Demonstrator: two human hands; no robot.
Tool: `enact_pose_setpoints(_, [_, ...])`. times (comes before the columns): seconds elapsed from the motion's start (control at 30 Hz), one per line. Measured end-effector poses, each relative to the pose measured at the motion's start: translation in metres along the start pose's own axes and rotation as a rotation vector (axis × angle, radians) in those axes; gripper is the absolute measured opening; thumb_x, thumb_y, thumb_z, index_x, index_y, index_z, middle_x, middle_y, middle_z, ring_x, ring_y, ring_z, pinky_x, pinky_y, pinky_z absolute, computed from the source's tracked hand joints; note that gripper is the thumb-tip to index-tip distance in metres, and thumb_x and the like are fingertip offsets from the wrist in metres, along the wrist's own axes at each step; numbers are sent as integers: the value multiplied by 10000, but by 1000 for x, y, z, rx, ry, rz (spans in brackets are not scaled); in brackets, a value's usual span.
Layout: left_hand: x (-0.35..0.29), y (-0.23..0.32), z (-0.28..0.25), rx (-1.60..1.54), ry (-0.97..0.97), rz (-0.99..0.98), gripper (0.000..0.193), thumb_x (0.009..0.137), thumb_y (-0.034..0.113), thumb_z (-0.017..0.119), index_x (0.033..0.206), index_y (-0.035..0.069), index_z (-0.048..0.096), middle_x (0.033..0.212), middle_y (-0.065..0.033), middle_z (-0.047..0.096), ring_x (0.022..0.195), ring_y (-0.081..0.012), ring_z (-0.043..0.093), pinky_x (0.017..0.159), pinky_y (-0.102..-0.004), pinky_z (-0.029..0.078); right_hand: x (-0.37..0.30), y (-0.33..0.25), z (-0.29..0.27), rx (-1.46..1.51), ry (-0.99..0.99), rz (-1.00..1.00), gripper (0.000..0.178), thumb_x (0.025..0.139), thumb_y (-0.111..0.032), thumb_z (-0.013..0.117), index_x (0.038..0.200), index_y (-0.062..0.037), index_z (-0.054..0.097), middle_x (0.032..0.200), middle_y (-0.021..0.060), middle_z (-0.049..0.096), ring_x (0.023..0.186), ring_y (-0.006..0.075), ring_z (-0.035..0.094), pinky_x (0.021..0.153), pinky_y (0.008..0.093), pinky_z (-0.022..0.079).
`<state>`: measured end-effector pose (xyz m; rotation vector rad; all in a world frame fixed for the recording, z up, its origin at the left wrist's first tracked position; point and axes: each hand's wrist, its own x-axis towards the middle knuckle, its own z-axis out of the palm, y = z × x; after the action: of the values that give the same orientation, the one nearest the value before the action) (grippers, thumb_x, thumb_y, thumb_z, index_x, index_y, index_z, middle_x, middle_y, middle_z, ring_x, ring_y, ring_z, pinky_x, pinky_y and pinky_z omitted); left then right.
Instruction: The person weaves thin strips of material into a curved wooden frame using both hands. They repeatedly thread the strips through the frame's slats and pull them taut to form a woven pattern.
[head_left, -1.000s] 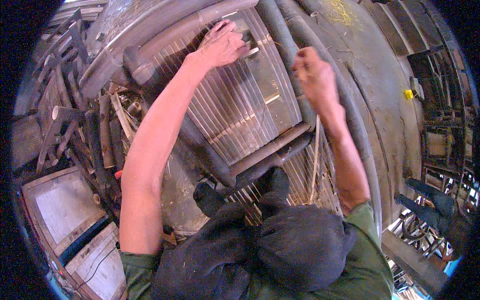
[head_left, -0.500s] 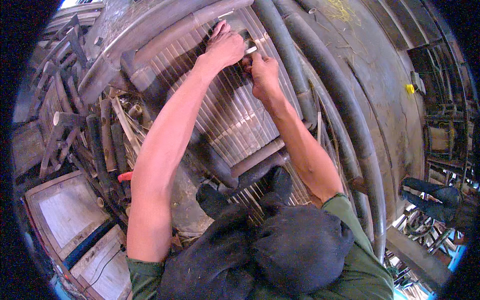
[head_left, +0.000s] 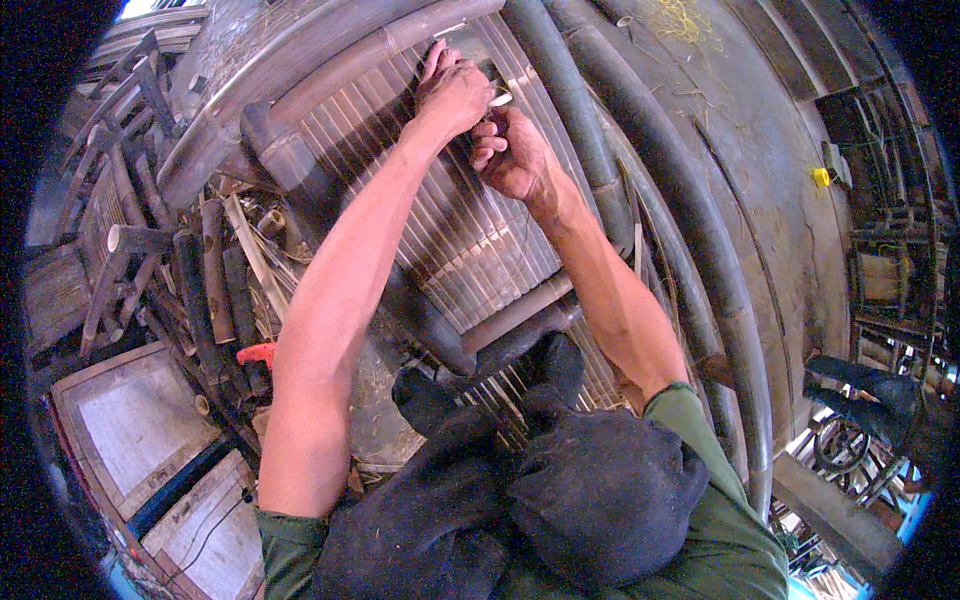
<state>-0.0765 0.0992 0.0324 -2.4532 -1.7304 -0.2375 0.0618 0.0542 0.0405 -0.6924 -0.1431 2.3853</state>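
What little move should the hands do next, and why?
Maybe the right hand should gently pinch the pale strip showing between the hands. Its curled fingers are close by, and the left hand is on the strip's other side, over the slats. I can't tell whether either hand already grips it.

A workshop — a rough one, full of bamboo-like poles. Long dark poles (head_left: 738,340) run beside a slatted panel (head_left: 490,265) set in a thick pole frame; cut pieces (head_left: 214,285) with open ends crowd the left. The scuffed grey floor (head_left: 770,215) carries straw-like scraps and yellow strands (head_left: 686,24) — with cluttered racks (head_left: 885,275) along the right.
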Motion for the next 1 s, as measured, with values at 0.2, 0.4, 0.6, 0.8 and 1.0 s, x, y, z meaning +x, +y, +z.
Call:
enact_pose_setpoints(0.2, [-2, 1, 11, -97, 303, 11, 261, 832, 249, 543, 747, 81, 723, 865, -98, 661, 1028, -284, 544, 1116, -485, 197, 5, -4, -4, 39, -45, 12, 242, 995, -232, 368, 803, -135, 478, 612, -66, 471, 441, 37, 385, 432, 207, 375])
enact_pose_setpoints(0.4, [2, -4, -3, -191, 75, -11, 232, 813, 314, 609, 808, 115, 727, 1100, -75, 650, 1172, -309, 481, 1104, -522, 204, -11, 14, 0, -93, 334, -310, 147, 945, -208, 474, 953, -84, 552, 690, -10, 513, 500, 56, 431, 454, 229, 417])
enact_pose_setpoints(0.6, [-2, -10, -16, -295, -3, 34, 250, 839, 351, 605, 891, 149, 743, 1220, -93, 607, 1274, -301, 407, 1130, -514, 131, -15, 21, 1, -339, 400, -507, 243, 955, -246, 545, 1124, -76, 584, 695, 0, 528, 531, 67, 450, 481, 243, 453])
enact_pose_setpoints(0.8, [-8, -16, -35, -505, -141, 90, 283, 871, 374, 590, 908, 139, 744, 1340, -84, 541, 1341, -280, 341, 1150, -521, 47, 2, 11, -3, 91, 120, -281, 173, 968, -284, 561, 943, -114, 572, 667, -43, 507, 520, 48, 443, 469, 209, 409])
enact_pose_setpoints(1.0, [-13, -22, -26, -486, -5, 170, 291, 854, 333, 585, 856, 83, 734, 1258, -73, 607, 1260, -244, 452, 1144, -531, 119, 7, 13, -3, 72, 215, -382, 174, 962, -273, 577, 886, -122, 541, 660, -51, 502, 527, 49, 449, 473, 212, 391])
